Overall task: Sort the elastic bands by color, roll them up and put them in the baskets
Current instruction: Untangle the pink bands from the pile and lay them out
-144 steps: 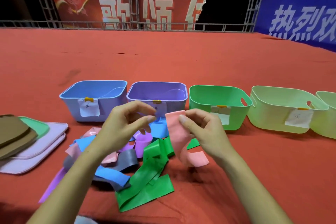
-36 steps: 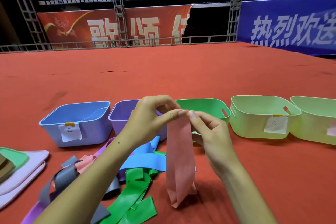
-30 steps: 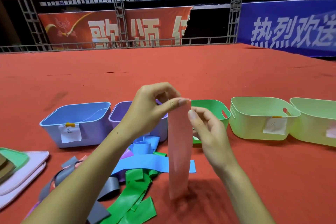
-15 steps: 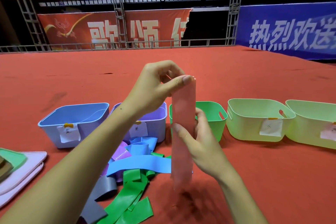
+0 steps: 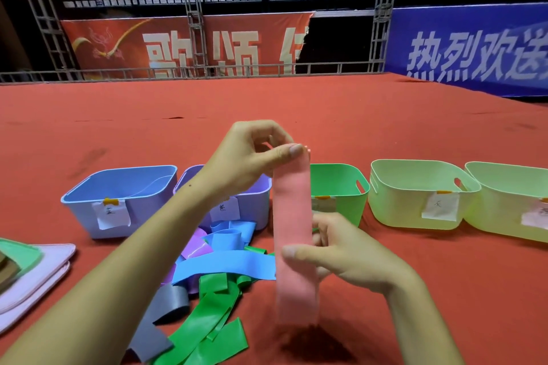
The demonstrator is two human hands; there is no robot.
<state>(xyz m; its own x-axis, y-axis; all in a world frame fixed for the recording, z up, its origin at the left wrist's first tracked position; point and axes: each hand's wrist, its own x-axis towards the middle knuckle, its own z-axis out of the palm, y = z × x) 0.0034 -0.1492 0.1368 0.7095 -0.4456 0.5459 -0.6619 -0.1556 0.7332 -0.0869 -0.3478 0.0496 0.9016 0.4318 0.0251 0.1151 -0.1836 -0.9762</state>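
Note:
A pink elastic band (image 5: 292, 210) hangs straight down in front of me. My left hand (image 5: 252, 154) pinches its top end, and my right hand (image 5: 341, 249) grips it around the middle from the right. On the red cloth below left lies a loose pile with a blue band (image 5: 225, 267), a green band (image 5: 207, 326), a grey band (image 5: 157, 320) and a purple band (image 5: 195, 247). Behind stand a blue basket (image 5: 118, 201), a purple basket (image 5: 258, 201), a green basket (image 5: 341, 187) and two pale green baskets (image 5: 415, 195) (image 5: 510, 201), each with a paper label.
Stacked lids (image 5: 32, 272) in pink, green and brown lie at the left edge. The red cloth stretches far back to a metal railing (image 5: 192, 71) and banners.
My left hand raised the pink band's top end, then came down a little. My right hand slid down the band from its top to its middle. The band now hangs flat and straight.

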